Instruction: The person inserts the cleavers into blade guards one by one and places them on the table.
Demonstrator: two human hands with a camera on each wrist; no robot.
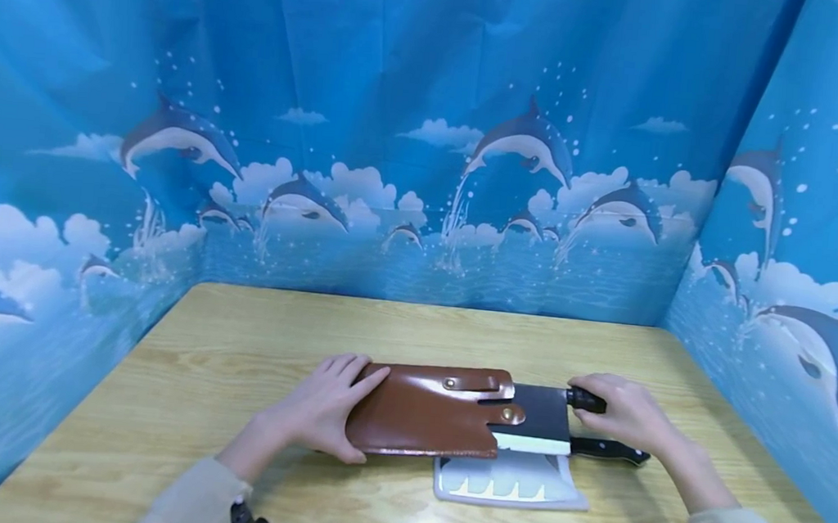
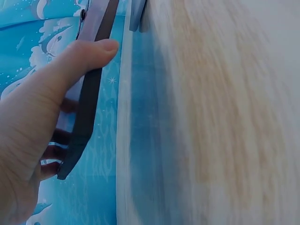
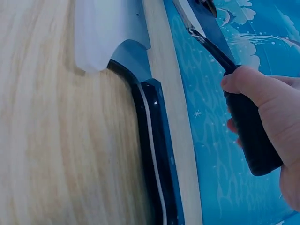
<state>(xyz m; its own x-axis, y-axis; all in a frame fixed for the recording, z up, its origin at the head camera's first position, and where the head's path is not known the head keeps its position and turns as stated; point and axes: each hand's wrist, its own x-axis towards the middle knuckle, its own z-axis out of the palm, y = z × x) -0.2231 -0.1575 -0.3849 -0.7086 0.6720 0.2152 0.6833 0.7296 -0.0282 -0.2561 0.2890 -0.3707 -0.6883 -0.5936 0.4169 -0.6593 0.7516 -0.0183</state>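
My left hand (image 1: pixel 334 407) grips the closed end of a brown leather knife sheath (image 1: pixel 422 409), thumb on the near edge and fingers around the far one. In the left wrist view the sheath (image 2: pixel 91 103) appears edge-on, raised over the table. A cleaver (image 1: pixel 541 415) with a dark blade and a bright cutting edge is partly inside the sheath; the rest of its blade is hidden there. My right hand (image 1: pixel 622 409) holds its black handle (image 3: pixel 253 131). The sheath's snap strap (image 1: pixel 507 415) lies over the blade.
Below the cleaver, a second knife lies on the wooden table (image 1: pixel 250 347), its black handle (image 1: pixel 607 449) pointing right. A translucent white blade guard (image 1: pixel 513 478) covers its blade. A blue dolphin-print curtain (image 1: pixel 400 129) stands behind the table and along both sides.
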